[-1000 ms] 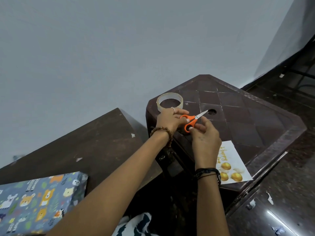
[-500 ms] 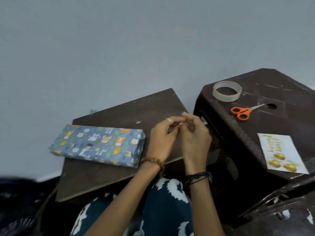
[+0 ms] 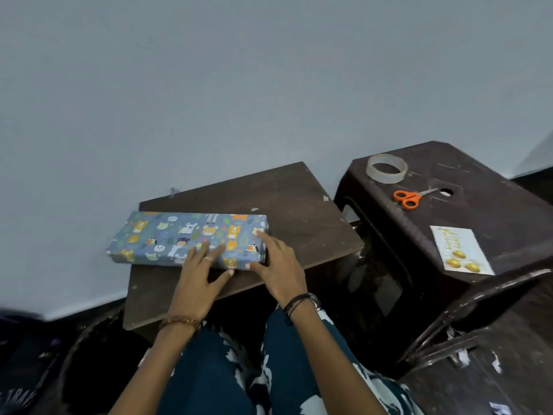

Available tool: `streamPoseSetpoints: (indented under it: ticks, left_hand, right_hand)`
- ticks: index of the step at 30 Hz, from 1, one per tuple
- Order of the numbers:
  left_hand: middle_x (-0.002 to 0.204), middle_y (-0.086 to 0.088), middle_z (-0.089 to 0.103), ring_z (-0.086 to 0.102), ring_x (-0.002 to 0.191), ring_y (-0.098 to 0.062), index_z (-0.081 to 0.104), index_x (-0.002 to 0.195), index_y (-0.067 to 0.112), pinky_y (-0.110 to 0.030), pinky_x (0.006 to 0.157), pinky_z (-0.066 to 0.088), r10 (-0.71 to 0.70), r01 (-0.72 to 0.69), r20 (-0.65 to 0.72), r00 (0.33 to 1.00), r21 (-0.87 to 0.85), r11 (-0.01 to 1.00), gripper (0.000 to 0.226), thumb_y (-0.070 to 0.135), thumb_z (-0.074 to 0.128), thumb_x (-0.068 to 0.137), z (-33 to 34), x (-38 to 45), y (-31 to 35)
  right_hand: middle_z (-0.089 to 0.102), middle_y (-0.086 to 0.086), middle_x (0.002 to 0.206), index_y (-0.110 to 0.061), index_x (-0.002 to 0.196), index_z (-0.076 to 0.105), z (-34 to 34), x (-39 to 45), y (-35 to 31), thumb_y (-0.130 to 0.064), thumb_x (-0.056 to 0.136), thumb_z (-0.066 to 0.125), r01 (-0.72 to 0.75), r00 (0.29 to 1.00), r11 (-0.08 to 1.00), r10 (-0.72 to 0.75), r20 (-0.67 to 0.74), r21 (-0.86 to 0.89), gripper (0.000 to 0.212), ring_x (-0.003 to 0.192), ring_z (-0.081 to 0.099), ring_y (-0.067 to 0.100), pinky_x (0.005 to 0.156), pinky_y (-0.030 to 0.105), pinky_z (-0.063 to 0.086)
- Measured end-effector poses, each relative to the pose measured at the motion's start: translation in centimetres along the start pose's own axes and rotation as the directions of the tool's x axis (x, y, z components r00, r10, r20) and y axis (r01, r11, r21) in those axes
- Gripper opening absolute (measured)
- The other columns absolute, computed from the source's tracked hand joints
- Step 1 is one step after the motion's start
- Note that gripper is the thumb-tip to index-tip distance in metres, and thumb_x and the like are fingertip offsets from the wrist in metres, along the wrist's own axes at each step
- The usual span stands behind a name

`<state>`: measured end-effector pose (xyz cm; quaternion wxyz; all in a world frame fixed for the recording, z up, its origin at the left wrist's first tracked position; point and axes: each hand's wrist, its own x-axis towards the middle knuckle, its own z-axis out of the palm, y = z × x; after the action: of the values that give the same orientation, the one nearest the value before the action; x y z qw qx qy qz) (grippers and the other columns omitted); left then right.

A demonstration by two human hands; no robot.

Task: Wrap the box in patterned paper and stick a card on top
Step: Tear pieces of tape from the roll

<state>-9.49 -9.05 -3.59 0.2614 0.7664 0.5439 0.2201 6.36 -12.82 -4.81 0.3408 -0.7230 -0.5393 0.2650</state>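
Blue paper: the box (image 3: 188,239) is already covered in blue animal-print wrap and lies flat on the low brown bench (image 3: 302,205), long side facing the person.
Left hand (image 3: 200,277): fingers stretched out flat on the box's top near its front edge, thumb down by the front face. Pressing, not gripping anything.
Right hand (image 3: 276,263): same deal at the right end of the box, fingers spread and straight, thumb against the front corner. Nothing held here either.
Why like that: my guess is both hands are smoothing down tape or a fold at that right end so the paper stays shut. Can't see any tape piece under the fingers though.
Tape roll (image 3: 387,168): sits on the dark plastic stool (image 3: 493,205) to the right, well apart from the box.
Scissors (image 3: 410,197): orange handles, lying just in front of the tape roll, closed.
Card (image 3: 460,250): white with gold print, on the stool's near edge, untouched. Handy spot for the right hand to reach.
Progress: wrapping looks about done; sticking the card on is what's left.
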Motion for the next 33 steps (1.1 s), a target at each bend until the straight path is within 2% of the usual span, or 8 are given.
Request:
streamPoseSetpoints:
  ticks: [8, 13, 18, 22, 25, 27, 29, 33]
  left_hand:
    - [0.156, 0.005, 0.014, -0.002, 0.145, -0.014, 0.030, 0.143, 0.033, -0.038, 0.118, 0.010, 0.084, -0.092, 0.122, 0.989, 0.061, 0.994, 0.063, 0.038, 0.059, 0.088, 4.6, 1.8, 5.1]
    - [0.157, 0.002, 0.011, 0.001, 0.145, -0.016, 0.021, 0.146, 0.033, -0.045, 0.115, -0.005, 0.113, -0.153, 0.149, 0.982, 0.295, 0.943, 0.058, 0.044, 0.045, 0.094, 6.8, 3.8, 8.9]
    - [0.156, 0.003, 0.014, 0.002, 0.145, -0.015, 0.028, 0.144, 0.031, -0.040, 0.114, -0.009, 0.178, -0.203, 0.133, 0.975, 0.210, 0.956, 0.050, 0.035, 0.044, 0.096, 8.2, 5.8, 12.4]
    - [0.152, 0.002, 0.028, 0.007, 0.145, -0.014, 0.043, 0.135, 0.029, -0.037, 0.116, -0.003, 0.241, -0.243, 0.165, 0.956, -0.008, 0.970, 0.041, 0.029, 0.049, 0.095, 8.9, 7.4, 14.4]
    - [0.145, 0.003, 0.040, 0.020, 0.141, -0.011, 0.053, 0.127, 0.028, -0.029, 0.112, 0.019, 0.216, -0.180, 0.173, 0.961, -0.205, 0.962, 0.034, 0.026, 0.053, 0.093, 9.0, 7.8, 15.8]
    - [0.135, 0.004, 0.051, 0.040, 0.127, -0.008, 0.058, 0.122, 0.028, -0.020, 0.096, 0.033, 0.185, -0.125, 0.179, 0.966, -0.302, 0.945, 0.031, 0.028, 0.055, 0.092, 8.8, 8.2, 16.4]
    - [0.124, 0.004, 0.057, 0.049, 0.111, -0.005, 0.059, 0.120, 0.026, -0.021, 0.090, 0.040, 0.161, -0.072, 0.185, 0.970, -0.415, 0.907, 0.031, 0.030, 0.058, 0.090, 8.4, 8.4, 17.1]
    - [0.142, 0.003, 0.040, 0.035, 0.134, -0.010, 0.038, 0.138, 0.022, -0.030, 0.110, 0.031, 0.119, 0.053, 0.198, 0.973, -0.691, 0.721, 0.065, 0.025, 0.067, 0.080, 6.5, 8.5, 18.4]
  right_hand:
    - [0.059, 0.007, 0.126, -0.025, 0.133, 0.048, -5.8, 2.2, 3.5, -0.011, 0.088, 0.057, -0.061, 0.996, 0.998, 0.062, -0.059, 0.010, 0.048, 0.116, 0.054, 0.023, 0.091, 0.040, 0.049]
    - [0.063, 0.011, 0.119, -0.010, 0.117, 0.064, -11.5, 5.5, 5.1, -0.006, 0.081, 0.059, -0.082, 0.980, 0.993, 0.064, -0.190, -0.088, 0.036, 0.113, 0.056, 0.027, 0.094, 0.039, 0.046]
    - [0.061, 0.015, 0.105, -0.008, 0.104, 0.065, -17.8, 10.3, 6.8, 0.002, 0.084, 0.046, -0.211, 0.825, 0.957, 0.065, -0.562, -0.200, 0.030, 0.104, 0.051, 0.033, 0.080, 0.038, 0.045]
    - [0.057, 0.015, 0.117, -0.005, 0.118, 0.057, -20.0, 13.2, 9.7, -0.012, 0.090, 0.051, -0.401, 0.829, 0.794, 0.102, -0.549, -0.458, 0.030, 0.115, 0.039, 0.033, 0.090, 0.039, 0.039]
    - [0.063, 0.011, 0.107, -0.013, 0.105, 0.067, -19.9, 13.8, 11.4, -0.010, 0.091, 0.049, -0.415, 0.822, 0.780, 0.102, -0.560, -0.468, 0.023, 0.113, 0.040, 0.030, 0.088, 0.034, 0.034]
    - [0.067, 0.009, 0.104, -0.019, 0.103, 0.071, -20.0, 13.3, 11.3, -0.005, 0.091, 0.047, -0.356, 0.790, 0.872, 0.088, -0.607, -0.337, 0.030, 0.109, 0.043, 0.029, 0.087, 0.033, 0.035]
    - [0.069, 0.008, 0.103, -0.016, 0.104, 0.072, -19.9, 11.8, 10.0, -0.007, 0.090, 0.055, -0.220, 0.750, 0.975, 0.171, -0.639, 0.003, 0.024, 0.106, 0.052, 0.026, 0.089, 0.035, 0.043]
    - [0.073, 0.011, 0.093, -0.005, 0.099, 0.072, -18.1, 5.5, 5.1, -0.006, 0.085, 0.065, 0.151, 0.881, 0.743, 0.198, -0.430, 0.652, 0.016, 0.086, 0.066, 0.019, 0.082, 0.033, 0.053]
